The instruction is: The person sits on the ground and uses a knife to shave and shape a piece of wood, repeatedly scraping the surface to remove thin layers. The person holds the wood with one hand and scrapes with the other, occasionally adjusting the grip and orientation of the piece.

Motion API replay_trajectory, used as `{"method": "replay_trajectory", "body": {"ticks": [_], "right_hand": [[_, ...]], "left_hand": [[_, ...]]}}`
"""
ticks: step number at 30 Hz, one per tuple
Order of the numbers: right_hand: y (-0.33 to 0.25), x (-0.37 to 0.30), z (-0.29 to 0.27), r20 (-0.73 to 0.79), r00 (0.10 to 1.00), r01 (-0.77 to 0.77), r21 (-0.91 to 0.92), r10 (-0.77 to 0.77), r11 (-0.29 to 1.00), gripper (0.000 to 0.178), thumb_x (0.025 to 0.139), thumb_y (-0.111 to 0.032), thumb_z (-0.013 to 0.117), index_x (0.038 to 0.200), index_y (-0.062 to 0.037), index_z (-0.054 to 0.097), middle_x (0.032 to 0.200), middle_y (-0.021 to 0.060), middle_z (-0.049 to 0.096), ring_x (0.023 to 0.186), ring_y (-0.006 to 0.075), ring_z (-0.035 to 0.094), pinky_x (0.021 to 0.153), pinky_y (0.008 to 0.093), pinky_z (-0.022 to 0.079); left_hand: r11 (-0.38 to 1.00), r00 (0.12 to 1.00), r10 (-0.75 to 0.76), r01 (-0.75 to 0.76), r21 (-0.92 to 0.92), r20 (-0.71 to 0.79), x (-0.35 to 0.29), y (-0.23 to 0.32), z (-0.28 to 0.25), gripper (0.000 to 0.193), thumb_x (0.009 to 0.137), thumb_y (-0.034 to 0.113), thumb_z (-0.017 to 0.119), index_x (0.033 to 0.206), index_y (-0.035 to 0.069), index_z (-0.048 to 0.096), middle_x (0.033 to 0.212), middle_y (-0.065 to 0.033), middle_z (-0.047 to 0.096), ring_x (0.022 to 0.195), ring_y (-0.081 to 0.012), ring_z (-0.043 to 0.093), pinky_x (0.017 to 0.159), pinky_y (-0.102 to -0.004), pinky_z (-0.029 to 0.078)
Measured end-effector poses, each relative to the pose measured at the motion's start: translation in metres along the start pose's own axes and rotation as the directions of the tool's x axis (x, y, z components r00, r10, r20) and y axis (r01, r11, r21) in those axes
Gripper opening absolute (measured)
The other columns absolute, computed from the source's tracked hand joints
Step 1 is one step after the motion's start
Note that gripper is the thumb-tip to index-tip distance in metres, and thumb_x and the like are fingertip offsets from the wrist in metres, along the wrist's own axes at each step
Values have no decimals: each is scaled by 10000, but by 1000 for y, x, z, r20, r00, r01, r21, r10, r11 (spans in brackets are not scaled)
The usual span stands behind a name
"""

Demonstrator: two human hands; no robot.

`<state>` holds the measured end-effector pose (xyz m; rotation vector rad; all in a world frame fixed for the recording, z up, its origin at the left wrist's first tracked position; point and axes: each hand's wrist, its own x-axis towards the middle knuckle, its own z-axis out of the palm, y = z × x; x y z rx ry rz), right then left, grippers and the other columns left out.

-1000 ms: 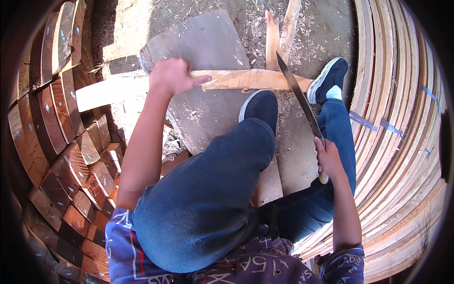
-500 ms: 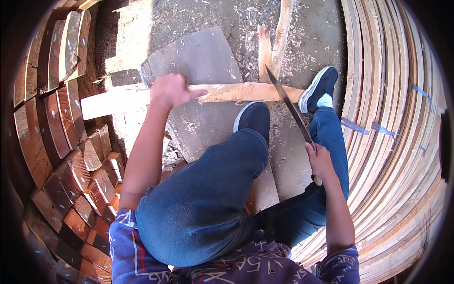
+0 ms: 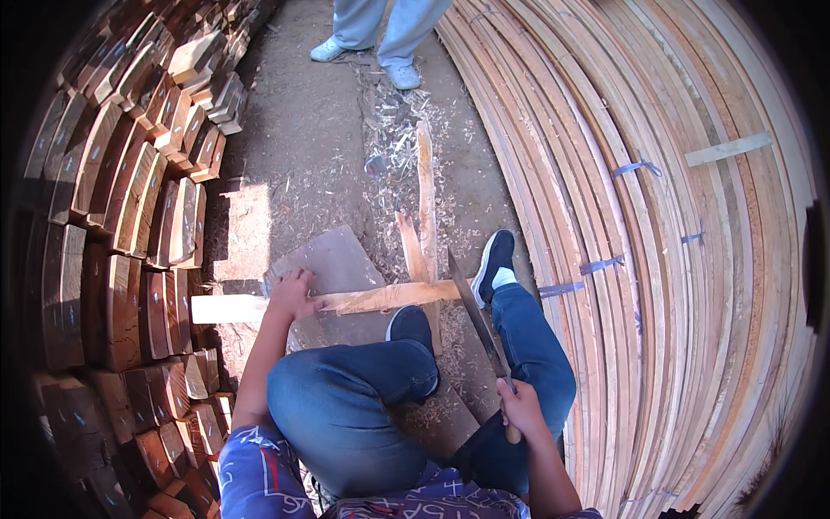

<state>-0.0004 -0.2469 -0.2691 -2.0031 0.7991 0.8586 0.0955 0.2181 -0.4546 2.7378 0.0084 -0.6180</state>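
A long pale wooden board (image 3: 380,299) lies crosswise in front of me. Its left end is white in the sunlight, and its right end reaches my right shoe. My left hand (image 3: 292,296) grips the board left of its middle, fingers over the far edge and thumb along the top. In my right hand (image 3: 520,406) is a machete (image 3: 478,322), held by its wooden handle. The long dark blade points up and away, its upper part close to the board's right end. I cannot tell whether blade and wood touch.
Stacked timber blocks (image 3: 130,208) line the left side. Long planks tied with blue strips (image 3: 605,216) curve along the right. A flat grey slab (image 3: 333,259), wood strips (image 3: 426,190) and shavings lie on the ground. Another person's legs (image 3: 380,26) stand at the far end.
My view has lifted, bringing the other person's legs and more of the lane into sight. My left hand's fingers look less tightly curled on the board. The machete stays in my right hand.
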Motion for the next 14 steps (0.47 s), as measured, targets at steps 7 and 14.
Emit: {"method": "replay_trajectory", "body": {"ticks": [7,14], "right_hand": [[10,-58,-12,33,996,65,436,-88,898,293,963,-291,622,805,-65,523,562,18,493,415,119,493,389,289,439],[32,-92,-28,20,966,187,633,-258,751,283,943,-297,644,865,-61,509,571,24,491,426,126,489,395,299,436]], "left_hand": [[924,953,-128,13,-383,-276,-68,12,-123,652,751,392,794,1237,32,550,1297,-205,488,1228,-383,515,1027,-427,442],[802,862,23,-318,-505,-506,-158,101,-179,607,780,310,795,1260,41,538,1282,-188,491,1179,-341,535,1003,-414,454]]}}
